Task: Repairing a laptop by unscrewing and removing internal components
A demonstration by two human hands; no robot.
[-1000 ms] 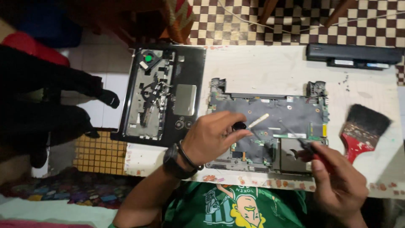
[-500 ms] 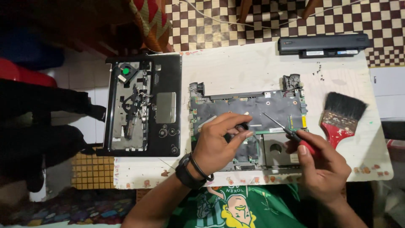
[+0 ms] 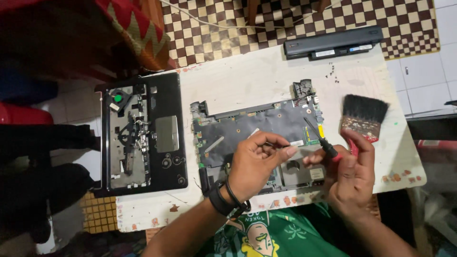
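An opened laptop base (image 3: 257, 121) with its dark board exposed lies on a white table (image 3: 247, 81). My left hand (image 3: 254, 166), with a dark band on the wrist, rests on the board's lower middle. Its thumb and fingertips pinch a thin dark cable (image 3: 275, 144) there. To its right, my right hand (image 3: 350, 178) grips a screwdriver (image 3: 318, 137) with a black shaft and a red handle. The tip points up and left onto the board near a yellow patch. A black-bristled brush (image 3: 364, 112) lies by the right hand, with its red handle behind the fingers.
The laptop's black top cover (image 3: 166, 138), turned inside out, lies to the left, overhanging the table edge. A long black battery (image 3: 333, 43) sits at the far edge. Small dark screws (image 3: 331, 71) are scattered near it. A checkered floor lies beyond.
The view has shifted. Both hands stay over the board's lower part. My right hand with the screwdriver has come closer to the left hand and the brush handle.
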